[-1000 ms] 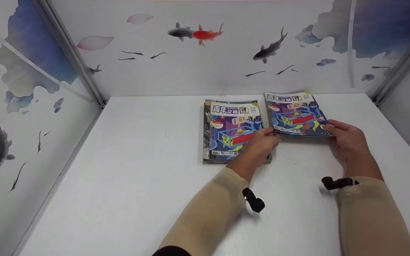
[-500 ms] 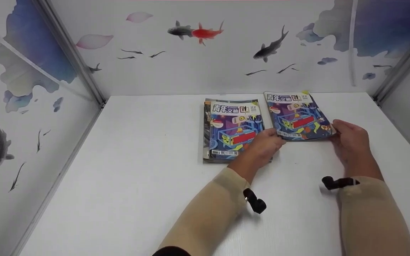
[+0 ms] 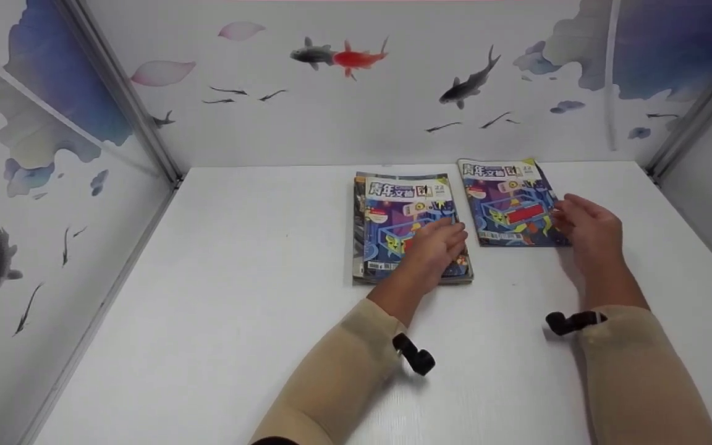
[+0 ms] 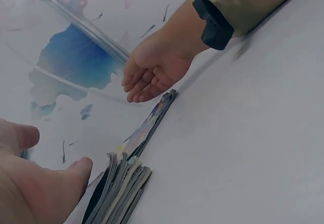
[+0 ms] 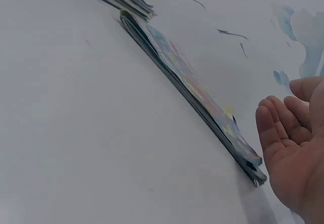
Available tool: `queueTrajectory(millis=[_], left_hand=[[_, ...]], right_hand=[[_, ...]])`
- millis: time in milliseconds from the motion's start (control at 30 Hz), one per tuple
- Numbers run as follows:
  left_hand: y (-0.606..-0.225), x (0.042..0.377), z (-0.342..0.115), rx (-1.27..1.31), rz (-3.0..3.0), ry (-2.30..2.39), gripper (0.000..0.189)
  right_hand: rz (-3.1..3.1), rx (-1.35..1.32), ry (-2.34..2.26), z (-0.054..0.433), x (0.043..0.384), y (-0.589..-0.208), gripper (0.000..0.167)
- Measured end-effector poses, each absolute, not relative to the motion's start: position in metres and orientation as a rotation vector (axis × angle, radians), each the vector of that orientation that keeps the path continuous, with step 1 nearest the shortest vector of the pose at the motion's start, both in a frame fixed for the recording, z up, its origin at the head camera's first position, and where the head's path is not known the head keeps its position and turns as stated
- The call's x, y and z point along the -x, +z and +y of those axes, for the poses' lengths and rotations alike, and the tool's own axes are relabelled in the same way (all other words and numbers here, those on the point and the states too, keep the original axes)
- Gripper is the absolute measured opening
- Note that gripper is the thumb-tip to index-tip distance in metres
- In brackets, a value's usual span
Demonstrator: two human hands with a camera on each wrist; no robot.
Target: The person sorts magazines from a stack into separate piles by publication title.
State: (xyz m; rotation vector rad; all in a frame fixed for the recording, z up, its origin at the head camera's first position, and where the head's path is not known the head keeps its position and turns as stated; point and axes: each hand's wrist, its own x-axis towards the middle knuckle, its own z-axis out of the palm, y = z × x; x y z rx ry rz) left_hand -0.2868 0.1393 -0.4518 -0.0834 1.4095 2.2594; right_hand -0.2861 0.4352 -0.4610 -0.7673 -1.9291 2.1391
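A stack of colourful magazines (image 3: 393,210) lies at the table's far middle. A single thin magazine (image 3: 504,201) with the same cover lies flat just to its right. My left hand (image 3: 435,242) is open, palm down over the stack's near right part. In the left wrist view that hand (image 4: 35,188) hovers beside the stack's page edges (image 4: 121,188). My right hand (image 3: 580,224) is open at the single magazine's right edge. In the right wrist view its straight fingers (image 5: 276,130) sit just off the magazine (image 5: 197,92) and hold nothing.
The white table (image 3: 257,296) is walled on three sides by panels printed with fish (image 3: 337,57), with metal posts (image 3: 124,93) in the corners. Black camera mounts (image 3: 415,356) sit on both beige sleeves.
The single magazine, lifted at its near edge before, now lies flat. Both hands have let go of it. The left hand moved left over the stack; the right slid farther along the right edge.
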Motion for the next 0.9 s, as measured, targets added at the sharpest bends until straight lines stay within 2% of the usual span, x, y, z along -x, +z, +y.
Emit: queueTrajectory(millis=[100,433,533,733,900], left_hand=[[-0.450,0.290,0.121,0.071,1.496,2.258,0.059],[-0.448,0.305,0.055,0.035,1.704,2.212,0.059],[-0.448,0.309,0.039,0.033,1.745,2.207,0.060],[-0.450,0.311,0.014,0.098,1.842,2.187,0.063],[-0.451,0.311,-0.002,0.091,1.877,2.206,0.059]], right_hand=[[-2.041,0.725,2.123,0.415,0.292,-0.459,0.073],[-2.438,0.566,1.895,0.355,0.295,-0.456,0.064],[-2.461,0.534,1.889,0.342,0.294,-0.455,0.062],[-2.524,0.403,1.896,0.320,0.288,-0.452,0.068],[-2.566,0.363,1.868,0.308,0.283,-0.446,0.064]])
